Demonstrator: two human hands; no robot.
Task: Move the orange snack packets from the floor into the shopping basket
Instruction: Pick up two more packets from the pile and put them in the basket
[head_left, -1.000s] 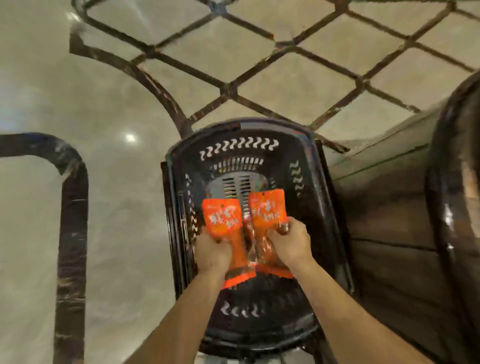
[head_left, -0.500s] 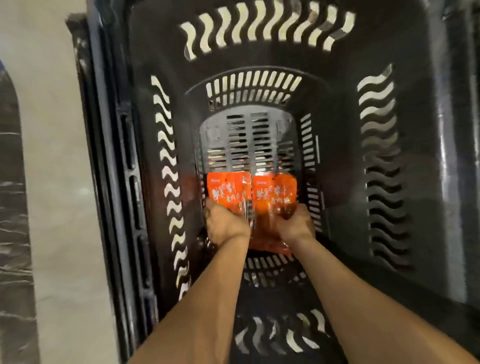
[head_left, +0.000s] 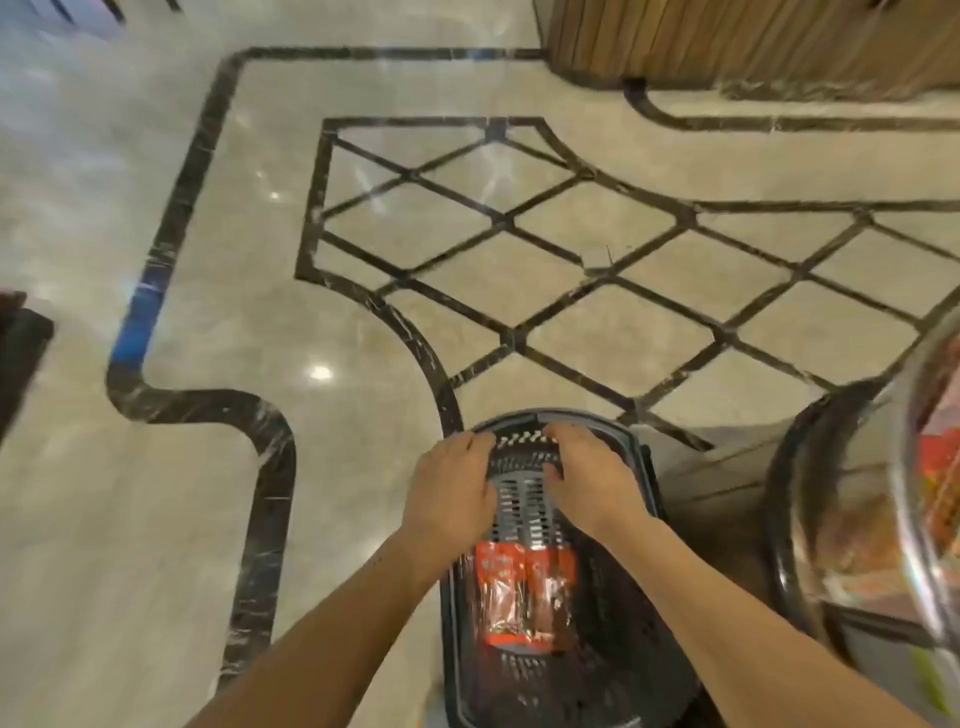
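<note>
Two orange snack packets (head_left: 522, 595) lie side by side on the bottom of the black shopping basket (head_left: 631, 613), between my forearms. My left hand (head_left: 452, 493) and my right hand (head_left: 587, 478) hover over the far end of the basket, palms down, fingers spread, with nothing in them. The fingertips reach the basket's far rim (head_left: 618, 431). No orange packet shows on the open floor.
Polished marble floor (head_left: 208, 519) with black inlay lines spreads to the left and ahead. A round display stand with a chrome rim (head_left: 914, 467) holding red packaged goods stands at the right. A wooden counter base (head_left: 753, 41) is at the far top right.
Both hands let go of the two packets, which now lie in the basket, and rose toward its far rim. My head lifted, so the basket looks much smaller.
</note>
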